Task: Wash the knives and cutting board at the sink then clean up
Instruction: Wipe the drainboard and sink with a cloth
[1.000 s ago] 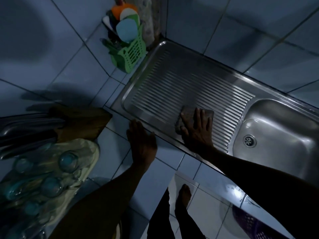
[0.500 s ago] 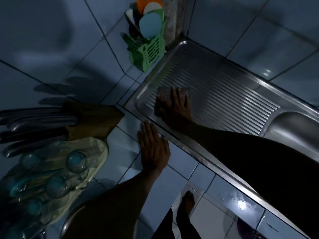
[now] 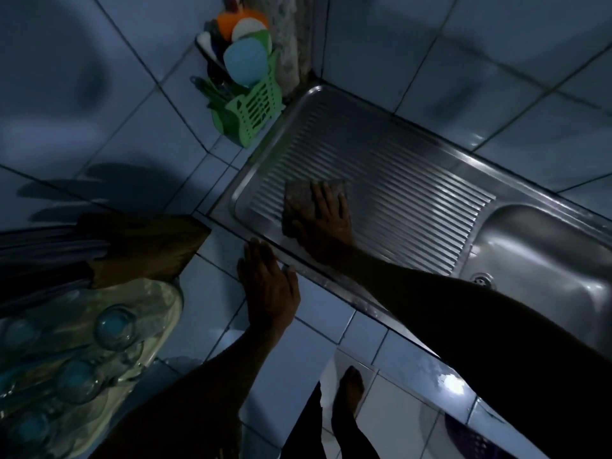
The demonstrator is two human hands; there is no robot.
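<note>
Two hands: both flat, fingers straight.
Right hand (image 3: 326,220): presses sponge (image 3: 303,207) onto ribbed drainboard (image 3: 381,180), near-left corner.
Left hand (image 3: 268,286): rests on tiled counter (image 3: 205,293), just beside sink rim.
Sponge axis: roughly across the ribs; unwiped steel lies far and right of fingertips.
Sink basin (image 3: 546,260): right, well apart.
Nearer hand: right.

dark cloth (image 3: 299,207) flat on ribbed steel drainboard (image 3: 397,180), wooden knife block (image 3: 142,246) left

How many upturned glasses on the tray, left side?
4 clearly visible on the tray: one nearest the sink, one below it, one at the bottom-left, one faint at the left edge. It's dark; more may be hidden.
</note>
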